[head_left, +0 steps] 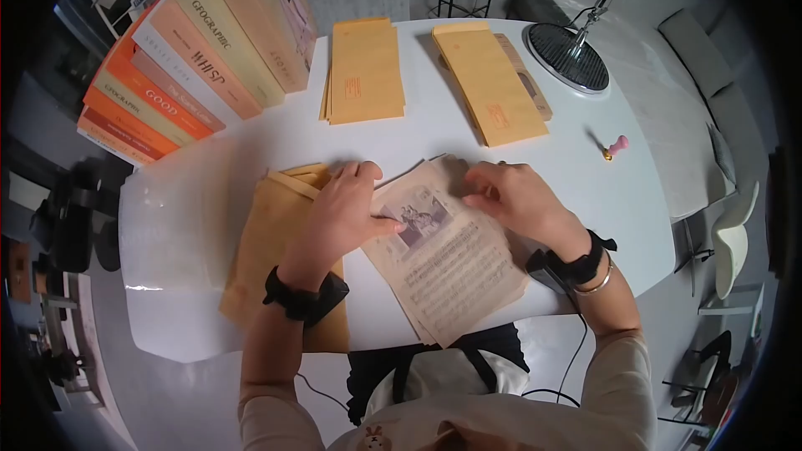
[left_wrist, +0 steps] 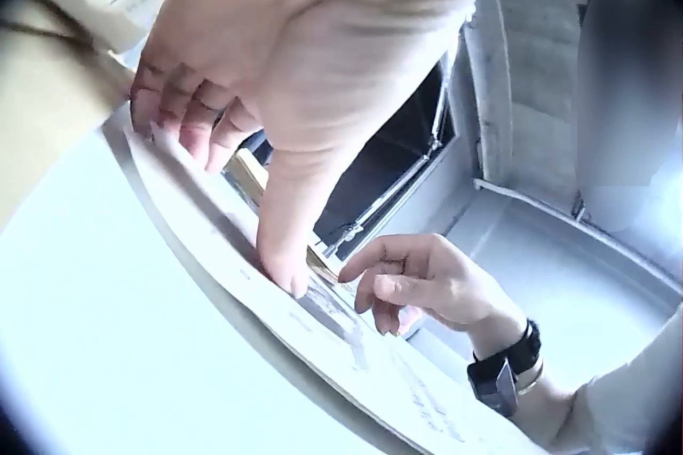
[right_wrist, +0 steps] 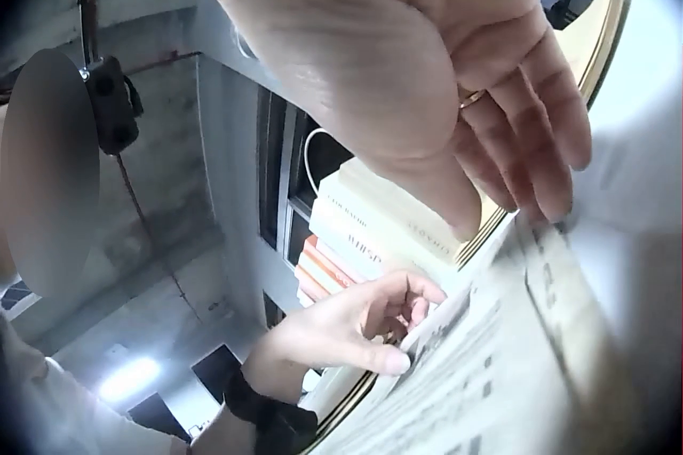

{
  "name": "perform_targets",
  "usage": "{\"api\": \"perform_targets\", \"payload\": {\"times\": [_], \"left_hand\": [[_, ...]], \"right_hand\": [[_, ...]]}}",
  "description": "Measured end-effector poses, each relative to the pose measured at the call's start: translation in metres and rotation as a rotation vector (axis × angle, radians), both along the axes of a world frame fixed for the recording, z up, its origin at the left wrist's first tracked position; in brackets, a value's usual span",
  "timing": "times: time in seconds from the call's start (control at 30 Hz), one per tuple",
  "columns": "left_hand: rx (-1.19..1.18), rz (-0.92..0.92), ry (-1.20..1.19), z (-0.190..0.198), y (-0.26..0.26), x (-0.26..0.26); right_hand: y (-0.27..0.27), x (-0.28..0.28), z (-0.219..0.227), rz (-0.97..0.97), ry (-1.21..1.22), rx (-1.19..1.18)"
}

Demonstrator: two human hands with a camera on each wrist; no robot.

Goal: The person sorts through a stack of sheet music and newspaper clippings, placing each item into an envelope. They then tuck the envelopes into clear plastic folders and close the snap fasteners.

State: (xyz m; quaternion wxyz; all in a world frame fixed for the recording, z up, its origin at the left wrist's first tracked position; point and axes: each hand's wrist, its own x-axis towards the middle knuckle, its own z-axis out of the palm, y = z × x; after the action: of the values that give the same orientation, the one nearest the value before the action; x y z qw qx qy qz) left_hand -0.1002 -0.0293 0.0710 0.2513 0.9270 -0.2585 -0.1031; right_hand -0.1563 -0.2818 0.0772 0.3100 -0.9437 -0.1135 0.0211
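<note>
A small stack of printed sheets (head_left: 455,284) lies slightly fanned before me, with a dark picture above rows of musical notation. My left hand (head_left: 334,213) is at the upper left of the stack. Its extended thumb rests on the top sheet, and its fingertips reach the sheets' edge in the left wrist view. Beneath that forearm lie brown envelopes (head_left: 259,242), partly hidden by it. On the other side, my right hand (head_left: 522,196) has loosely bent fingers at the upper right edge of the sheets; the right wrist view shows the fingertips close over the paper (right_wrist: 470,370).
Upright books (head_left: 192,58) line the back left. Behind the sheets are two piles of brown envelopes, one at the centre (head_left: 365,71) and one further right (head_left: 493,88). A lamp base (head_left: 568,58) and a pink-handled stamp (head_left: 616,147) stand at the right.
</note>
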Motion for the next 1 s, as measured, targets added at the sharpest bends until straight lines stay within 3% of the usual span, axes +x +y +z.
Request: {"api": "perform_targets", "payload": {"times": [0.17,0.47,0.57,1.0], "left_hand": [[-0.100,-0.023,0.062,-0.003,0.004,0.002],[-0.215,-0.073,0.039,-0.004,0.002,0.004],[-0.211,-0.078,0.020,0.003,0.001,0.002],[-0.342,-0.142,-0.019,-0.005,0.010,0.014]], "right_hand": [[0.008,0.005,-0.006,-0.079,0.040,0.025],[-0.003,0.001,-0.011,-0.052,0.120,0.153],[-0.005,0.002,-0.009,-0.091,0.381,0.412],[-0.011,0.009,-0.016,-0.087,0.445,0.701]]}}
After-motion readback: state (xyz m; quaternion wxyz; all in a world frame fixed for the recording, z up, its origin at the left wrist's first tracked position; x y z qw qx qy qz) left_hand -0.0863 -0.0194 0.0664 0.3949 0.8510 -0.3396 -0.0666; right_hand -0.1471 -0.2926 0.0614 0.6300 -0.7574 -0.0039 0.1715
